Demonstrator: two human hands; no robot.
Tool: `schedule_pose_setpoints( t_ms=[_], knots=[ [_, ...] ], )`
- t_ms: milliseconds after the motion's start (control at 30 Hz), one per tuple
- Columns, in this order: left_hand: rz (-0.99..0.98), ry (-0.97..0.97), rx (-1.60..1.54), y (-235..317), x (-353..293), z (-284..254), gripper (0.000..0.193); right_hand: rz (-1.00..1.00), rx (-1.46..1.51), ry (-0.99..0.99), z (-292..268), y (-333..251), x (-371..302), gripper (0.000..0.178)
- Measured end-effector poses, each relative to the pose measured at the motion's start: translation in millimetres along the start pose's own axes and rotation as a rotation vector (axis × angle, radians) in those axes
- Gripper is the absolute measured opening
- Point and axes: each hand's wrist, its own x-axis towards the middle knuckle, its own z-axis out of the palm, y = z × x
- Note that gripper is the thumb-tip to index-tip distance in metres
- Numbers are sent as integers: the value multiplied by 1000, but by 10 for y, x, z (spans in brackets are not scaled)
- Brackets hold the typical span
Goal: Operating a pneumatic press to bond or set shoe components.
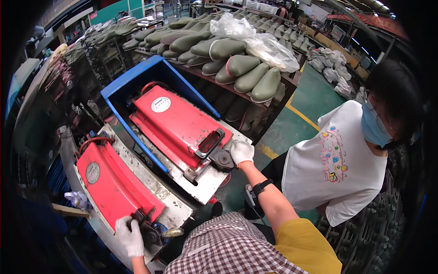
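Observation:
Two red-covered machines stand before me, each with a black handle and a black round hub at its near end. My left hand, in a white knitted glove, is curled round the black handle of the left red machine, with the black hub beside it. My right hand, gloved the same way, is closed against the black hub of the right red machine. What its fingers grip is hidden. The upright black loop handle next to that hub is free of my hand.
A blue hood surrounds the right machine's far end. Behind it, a rack holds several rows of olive-green boots, with clear plastic on top. A masked person in a white T-shirt stands close on my right. White sacks lie on the green floor.

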Motion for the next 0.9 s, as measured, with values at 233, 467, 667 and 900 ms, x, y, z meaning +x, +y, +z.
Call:
schedule_pose_setpoints(
  t_ms=[233,467,667,900],
  knots=[
    [-50,-387,370,30,20,51,32,76,38,-261,-44,-64,143,44],
    [-181,-714,366,-28,388,223,50,124,32,-289,-36,-34,240,49],
    [-239,-760,291,-35,410,196,47,130,38,-284,-113,-105,219,50],
    [-212,-728,313,68,428,218,47,198,72,-288,-86,-154,333,53]
  ],
)
